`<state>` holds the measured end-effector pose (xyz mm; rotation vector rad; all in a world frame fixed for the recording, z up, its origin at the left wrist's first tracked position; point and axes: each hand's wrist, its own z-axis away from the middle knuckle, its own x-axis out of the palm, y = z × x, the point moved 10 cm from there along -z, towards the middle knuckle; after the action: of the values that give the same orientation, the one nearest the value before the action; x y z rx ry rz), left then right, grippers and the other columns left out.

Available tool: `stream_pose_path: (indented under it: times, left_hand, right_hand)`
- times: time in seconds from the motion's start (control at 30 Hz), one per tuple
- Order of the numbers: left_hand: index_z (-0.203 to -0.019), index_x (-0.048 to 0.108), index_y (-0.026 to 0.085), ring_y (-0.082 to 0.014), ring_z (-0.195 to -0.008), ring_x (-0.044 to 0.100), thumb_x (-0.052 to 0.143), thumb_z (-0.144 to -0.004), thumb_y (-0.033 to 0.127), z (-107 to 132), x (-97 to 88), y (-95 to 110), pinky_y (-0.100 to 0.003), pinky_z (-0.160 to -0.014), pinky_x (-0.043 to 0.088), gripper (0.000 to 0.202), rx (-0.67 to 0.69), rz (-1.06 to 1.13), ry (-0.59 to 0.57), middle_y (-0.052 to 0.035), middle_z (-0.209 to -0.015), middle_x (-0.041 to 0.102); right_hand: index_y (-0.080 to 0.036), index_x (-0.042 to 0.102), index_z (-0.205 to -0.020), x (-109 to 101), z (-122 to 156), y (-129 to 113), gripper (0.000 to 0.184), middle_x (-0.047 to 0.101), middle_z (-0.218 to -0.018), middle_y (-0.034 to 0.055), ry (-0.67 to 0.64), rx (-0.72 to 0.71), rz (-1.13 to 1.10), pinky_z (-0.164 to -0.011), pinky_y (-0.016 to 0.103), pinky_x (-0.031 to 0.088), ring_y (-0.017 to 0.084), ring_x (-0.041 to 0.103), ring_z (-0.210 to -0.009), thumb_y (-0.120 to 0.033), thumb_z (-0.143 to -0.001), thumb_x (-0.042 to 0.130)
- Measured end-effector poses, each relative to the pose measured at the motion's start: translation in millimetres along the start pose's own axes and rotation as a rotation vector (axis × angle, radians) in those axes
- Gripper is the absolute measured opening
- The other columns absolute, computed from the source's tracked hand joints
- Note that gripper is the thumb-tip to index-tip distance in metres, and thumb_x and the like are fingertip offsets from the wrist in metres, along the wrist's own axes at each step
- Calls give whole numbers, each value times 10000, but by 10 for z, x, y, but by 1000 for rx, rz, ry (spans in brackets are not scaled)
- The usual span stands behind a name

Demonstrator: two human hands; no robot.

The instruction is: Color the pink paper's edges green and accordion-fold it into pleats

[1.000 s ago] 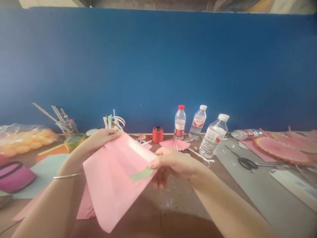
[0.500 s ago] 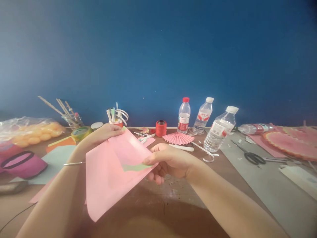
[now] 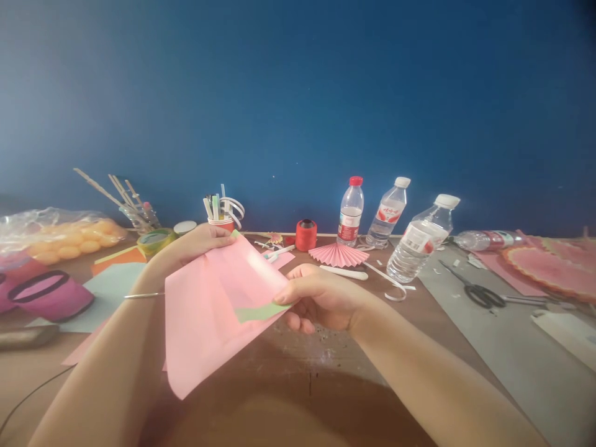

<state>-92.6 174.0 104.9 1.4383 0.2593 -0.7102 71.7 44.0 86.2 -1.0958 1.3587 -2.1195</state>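
Both my hands hold one pink paper sheet up above the brown table. My left hand pinches its far top corner, where a bit of green shows. My right hand grips the right edge, thumb on top, beside a light green strip stuck to or lying on the sheet. The sheet slopes down toward me. A thin bangle circles my left wrist.
Along the blue wall stand a red cup of pens, a red thread spool, three upright water bottles and a lying one. A pink paper fan, scissors, pink paper discs, a bag of orange balls and tape rolls lie around.
The view has tipped upward, so the table things sit higher in frame. My hands keep hold of the pink sheet, which has shifted slightly and lies a little flatter.
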Motion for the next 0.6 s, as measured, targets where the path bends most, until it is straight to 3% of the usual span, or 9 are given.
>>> stream_pose_path:
  times: [0.4,0.6]
  left_hand:
    - [-689,659,182,-158,-503,521,693,-615,517,-86,-48,-127,-249,-469,384,344,-20,-17,9,-23,-610,597]
    - [-693,659,182,-174,-520,550,684,-630,506,-52,-47,-96,-258,-478,407,331,-8,-42,19,-31,-620,608]
  right_hand:
    - [-98,593,-618,-19,-14,-3,84,601,-426,9,9,-4,-12,-291,133,384,70,501,-311,-179,-641,599]
    - [-88,609,-651,-24,-15,5,92,611,-451,9,-3,-4,13,-299,130,389,69,514,-327,-179,-660,611]
